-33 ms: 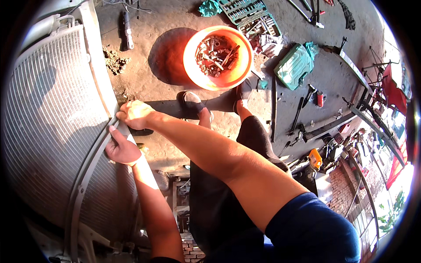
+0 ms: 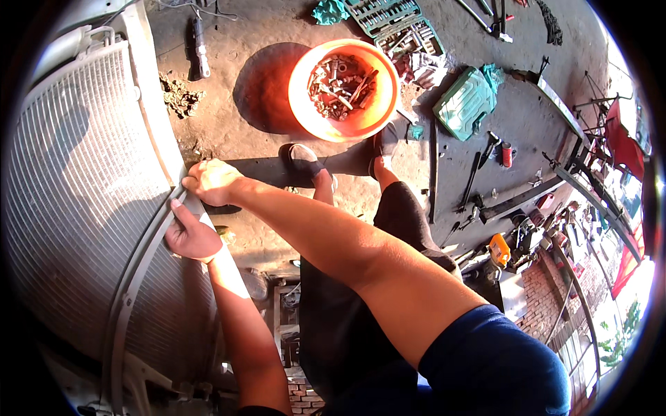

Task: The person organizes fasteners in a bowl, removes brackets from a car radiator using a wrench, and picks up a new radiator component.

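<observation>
Sunlit floor [image 2: 216,104], two hands [image 2: 193,239] [image 2: 212,183], one strip [image 2: 126,299]

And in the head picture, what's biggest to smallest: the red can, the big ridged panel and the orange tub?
1. Ridged panel
2. Orange tub
3. Red can

That's how they look here.

A radiator [image 2: 76,159] is at left, a strip [image 2: 130,295] across it, left hand [image 2: 193,238] and right hand [image 2: 212,182] at the strip's far end. Rightward on the floor [image 2: 239,28] is a tub [image 2: 303,114], bolts [image 2: 340,98] in it, shoes [image 2: 304,161] before it; farther right, a case [image 2: 463,104], then a can [image 2: 506,154].
</observation>
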A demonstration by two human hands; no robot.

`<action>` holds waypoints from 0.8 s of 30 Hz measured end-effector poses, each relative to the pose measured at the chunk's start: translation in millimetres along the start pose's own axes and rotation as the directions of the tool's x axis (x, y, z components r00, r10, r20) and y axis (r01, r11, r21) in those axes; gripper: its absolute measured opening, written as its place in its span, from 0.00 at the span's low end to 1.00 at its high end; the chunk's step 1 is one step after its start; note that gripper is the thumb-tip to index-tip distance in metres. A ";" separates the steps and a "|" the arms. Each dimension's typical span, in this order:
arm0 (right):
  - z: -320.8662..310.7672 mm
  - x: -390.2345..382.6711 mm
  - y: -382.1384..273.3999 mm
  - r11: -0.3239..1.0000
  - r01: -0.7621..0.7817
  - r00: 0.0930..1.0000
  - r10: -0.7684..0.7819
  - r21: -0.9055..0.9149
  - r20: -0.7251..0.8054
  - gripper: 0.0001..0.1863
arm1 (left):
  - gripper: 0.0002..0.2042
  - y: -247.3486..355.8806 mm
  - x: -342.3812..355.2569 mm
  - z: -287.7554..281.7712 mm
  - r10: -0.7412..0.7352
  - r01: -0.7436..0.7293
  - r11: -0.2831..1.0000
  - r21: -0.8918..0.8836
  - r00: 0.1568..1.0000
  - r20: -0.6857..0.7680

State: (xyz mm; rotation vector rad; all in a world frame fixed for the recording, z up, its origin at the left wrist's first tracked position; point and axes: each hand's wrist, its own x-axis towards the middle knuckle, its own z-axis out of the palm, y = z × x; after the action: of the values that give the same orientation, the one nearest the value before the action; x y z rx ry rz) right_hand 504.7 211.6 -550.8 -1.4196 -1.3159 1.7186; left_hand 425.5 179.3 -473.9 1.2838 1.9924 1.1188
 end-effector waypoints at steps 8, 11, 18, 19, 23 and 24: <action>-65.1 -76.0 102.1 0.886 -0.464 0.885 0.463 -0.008 -0.049 0.28 | 0.19 -7.1 1.5 -2.7 0.003 0.003 0.993 0.121 0.999 -0.047; -106.5 -137.0 218.2 0.741 -0.620 0.782 0.607 -0.258 -0.138 0.24 | 0.23 -20.5 2.9 -11.5 -0.071 0.090 0.987 0.136 0.988 -0.134; -190.0 -163.6 414.7 0.664 -0.725 0.679 0.644 -0.183 -0.352 0.21 | 0.20 -14.4 -6.2 1.4 -0.017 0.078 0.972 0.220 0.964 -0.265; -193.7 -159.6 453.6 0.748 -0.663 0.677 0.577 -0.036 -0.456 0.16 | 0.19 -7.2 -5.1 7.6 0.040 0.043 0.940 0.340 0.971 -0.235; -184.6 -88.8 508.2 0.580 -0.225 0.326 0.802 0.783 -0.501 0.09 | 0.18 -31.4 -1.3 -31.8 0.251 -0.134 0.819 0.558 0.958 -0.138; -198.0 -87.0 529.1 0.614 -0.192 0.323 0.776 0.766 -0.541 0.09 | 0.18 -37.9 3.0 -34.0 0.289 -0.190 0.797 0.573 0.954 -0.086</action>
State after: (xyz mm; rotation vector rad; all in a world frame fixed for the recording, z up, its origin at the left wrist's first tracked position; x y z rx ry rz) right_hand 805.1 5.9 -991.5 -1.9834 0.3142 1.1677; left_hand 379.8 161.7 -488.1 1.8341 2.4525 0.7827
